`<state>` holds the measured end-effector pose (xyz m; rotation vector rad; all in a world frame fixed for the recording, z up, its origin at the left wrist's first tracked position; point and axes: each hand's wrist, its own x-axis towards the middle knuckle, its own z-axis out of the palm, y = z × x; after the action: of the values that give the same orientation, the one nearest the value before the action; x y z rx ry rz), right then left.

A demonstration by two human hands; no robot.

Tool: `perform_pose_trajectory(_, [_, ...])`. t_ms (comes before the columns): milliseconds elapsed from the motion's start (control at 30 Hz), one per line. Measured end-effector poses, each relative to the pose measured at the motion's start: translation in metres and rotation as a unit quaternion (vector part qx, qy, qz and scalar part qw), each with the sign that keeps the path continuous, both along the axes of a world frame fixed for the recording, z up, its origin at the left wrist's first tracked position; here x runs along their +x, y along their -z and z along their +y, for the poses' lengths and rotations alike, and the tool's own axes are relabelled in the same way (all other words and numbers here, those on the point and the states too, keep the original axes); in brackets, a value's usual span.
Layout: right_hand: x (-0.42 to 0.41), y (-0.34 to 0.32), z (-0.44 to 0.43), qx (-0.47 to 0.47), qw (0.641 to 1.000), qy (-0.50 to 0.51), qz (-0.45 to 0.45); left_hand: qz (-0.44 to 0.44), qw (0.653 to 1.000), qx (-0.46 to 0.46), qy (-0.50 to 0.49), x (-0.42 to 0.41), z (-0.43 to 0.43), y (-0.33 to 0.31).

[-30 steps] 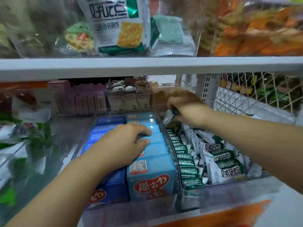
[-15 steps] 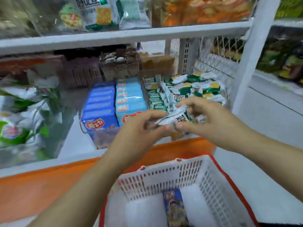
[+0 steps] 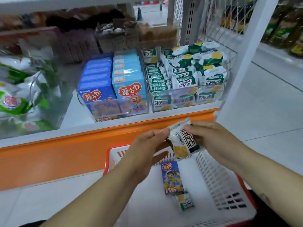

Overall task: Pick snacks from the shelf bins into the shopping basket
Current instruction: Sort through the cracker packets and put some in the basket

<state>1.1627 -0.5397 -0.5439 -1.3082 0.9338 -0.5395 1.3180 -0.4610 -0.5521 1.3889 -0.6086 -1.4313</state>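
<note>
Cracker packet (image 3: 182, 141) now down over basket (image 3: 213, 177); right hand (image 3: 213, 140) pinches it, left hand (image 3: 146, 146) at its corner, hold unclear. Light, crushable: take seams.

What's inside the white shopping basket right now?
A dark blue snack box and a green-and-white cracker packet lie on the floor of the shopping basket. The left forearm covers part of it.
</note>
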Motion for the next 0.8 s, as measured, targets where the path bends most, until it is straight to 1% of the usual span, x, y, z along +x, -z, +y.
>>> perform_pose_trajectory(100, [0.001, 0.002, -0.007, -0.014, 1.000, 0.018, 0.000, 0.000, 1.000, 0.002, 0.007, 0.002, -0.004, 0.005])
perform_pose_trajectory(233, [0.000, 0.004, -0.009, 0.012, 1.000, 0.026, -0.010, 0.029, 1.000, -0.009, 0.007, 0.004, -0.004, 0.006])
perform_pose_trajectory(333, [-0.001, 0.006, -0.005, 0.029, 0.999, 0.044, -0.010, 0.037, 0.999, -0.007, -0.018, 0.005, -0.002, 0.004])
perform_pose_trajectory(400, [-0.001, 0.006, -0.002, 0.019, 0.999, 0.045, -0.004, 0.027, 0.999, -0.009, -0.037, 0.005, -0.002, 0.003])
perform_pose_trajectory(433, [-0.002, 0.005, -0.001, 0.008, 1.000, 0.027, 0.003, 0.023, 0.999, -0.009, -0.048, 0.005, -0.002, 0.003])
perform_pose_trajectory(500, [-0.005, -0.001, 0.001, -0.016, 0.998, -0.042, 0.031, 0.029, 0.997, -0.008, -0.073, 0.008, -0.002, 0.001])
perform_pose_trajectory(567, [-0.007, -0.004, 0.003, -0.022, 0.995, -0.091, 0.036, 0.045, 0.995, -0.009, -0.086, 0.011, -0.001, 0.001])
perform_pose_trajectory(633, [-0.006, -0.002, 0.004, -0.002, 0.998, -0.064, 0.000, 0.069, 0.995, -0.012, -0.072, 0.014, 0.000, -0.001])
perform_pose_trajectory(733, [-0.005, 0.000, 0.002, 0.073, 0.994, 0.011, -0.082, 0.088, 0.995, 0.003, -0.038, 0.011, 0.004, -0.005])
perform_pose_trajectory(800, [-0.005, 0.000, -0.001, 0.106, 0.989, 0.029, -0.097, 0.104, 0.994, 0.015, -0.025, 0.007, 0.007, -0.007])
